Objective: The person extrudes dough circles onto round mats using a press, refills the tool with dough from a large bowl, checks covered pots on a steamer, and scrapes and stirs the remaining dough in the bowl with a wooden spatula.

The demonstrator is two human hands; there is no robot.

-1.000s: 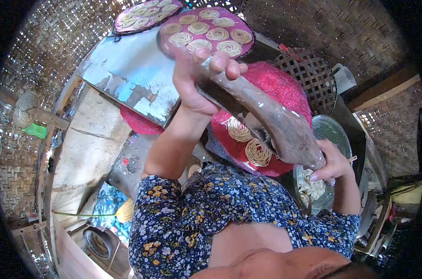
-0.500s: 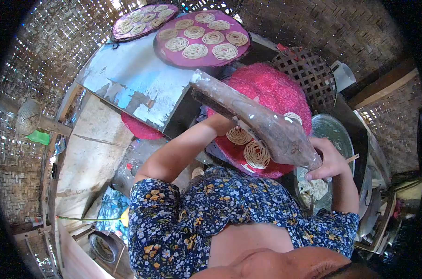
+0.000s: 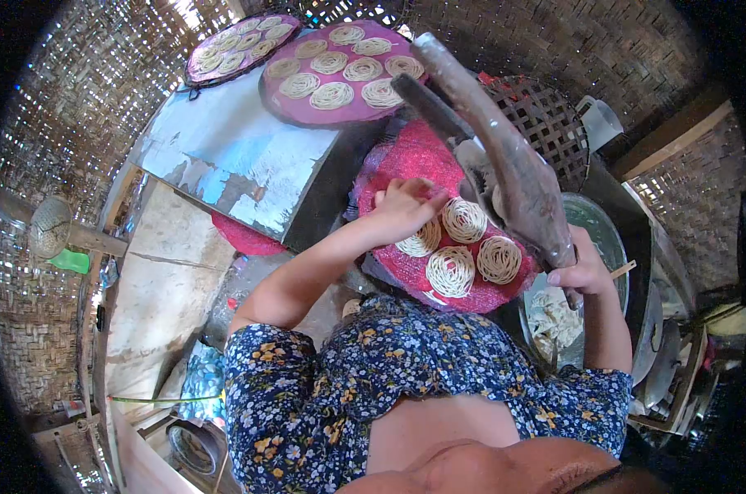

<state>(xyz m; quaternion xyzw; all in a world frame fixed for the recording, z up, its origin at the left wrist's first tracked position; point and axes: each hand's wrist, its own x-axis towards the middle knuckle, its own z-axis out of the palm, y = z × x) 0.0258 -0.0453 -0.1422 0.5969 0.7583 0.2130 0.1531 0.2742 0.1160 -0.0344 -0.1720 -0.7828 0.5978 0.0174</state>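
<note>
In the head view my right hand (image 3: 585,262) is wrapped around the handle end of a long, worn wooden hand press (image 3: 527,177). The press has two arms, which stand apart at the far end. My left hand (image 3: 404,211) is over a round tray covered with pink mesh (image 3: 406,160), fingers loosely spread, beside a coiled noodle nest (image 3: 420,239). Whether its fingertips touch the nest, I cannot tell. Several pale nests lie on the mesh, among them a front nest (image 3: 450,272) and a right nest (image 3: 499,260). The press hides part of the tray.
A large basin (image 3: 615,239) with pale dough (image 3: 554,317) stands at my right. Beyond lie a woven basket (image 3: 546,115) and a white plastic jug (image 3: 601,123). On the peeling blue table (image 3: 225,156) at left rests a pink round tray (image 3: 286,107) of nests, with another behind.
The press has swung up and right, and its two arms have come apart. My left hand has come out from behind it over the tray. More nests are now visible.
</note>
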